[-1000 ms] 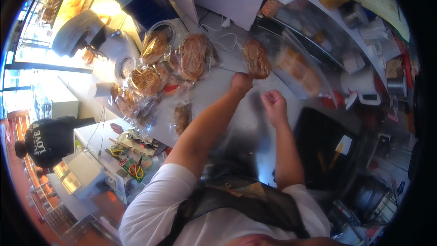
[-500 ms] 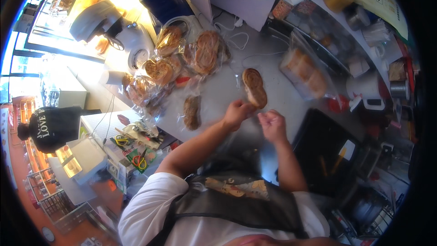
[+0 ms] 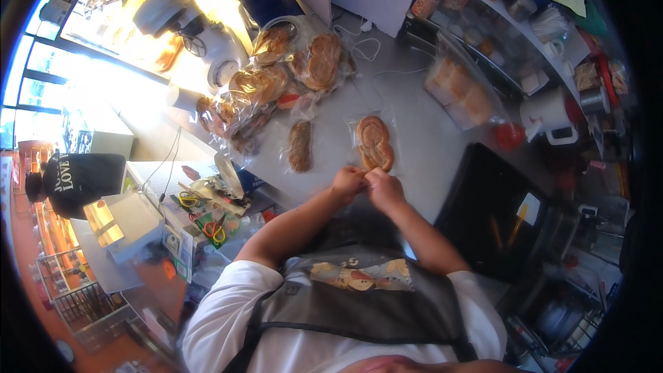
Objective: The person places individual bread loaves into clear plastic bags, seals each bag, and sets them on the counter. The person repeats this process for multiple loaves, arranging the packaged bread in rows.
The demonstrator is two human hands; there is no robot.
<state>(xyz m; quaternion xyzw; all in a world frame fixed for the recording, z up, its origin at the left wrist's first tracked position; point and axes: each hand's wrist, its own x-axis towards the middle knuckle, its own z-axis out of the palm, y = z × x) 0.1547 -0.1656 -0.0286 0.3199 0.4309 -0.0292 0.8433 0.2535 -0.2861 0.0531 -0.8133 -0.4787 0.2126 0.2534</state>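
A golden-brown palmier-shaped pastry [image 3: 374, 141] lies in a clear plastic bag [image 3: 358, 126] on the grey worktop in front of me. At its near end, my left hand [image 3: 349, 182] and my right hand [image 3: 385, 190] meet with their fingers closed. Both pinch the gathered mouth of the bag; the exact spot between the fingertips is hard to make out. To the left rests a narrow, darker bagged pastry [image 3: 300, 146], apart from my hands. Beyond it several bagged palmier-like pastries [image 3: 322, 62] are heaped.
A bag of bread slices [image 3: 457, 90] sits on the right, near a black tray [image 3: 476, 214]. At the far left stands a white stand mixer [image 3: 207, 48]. Scissors [image 3: 214, 229] lie on the left counter, and a person in black [image 3: 76, 183] is farther off.
The pastry has gone from slanted between my hands to lying flatter on the worktop. My right hand has moved left to meet my left hand at the bag's near end.
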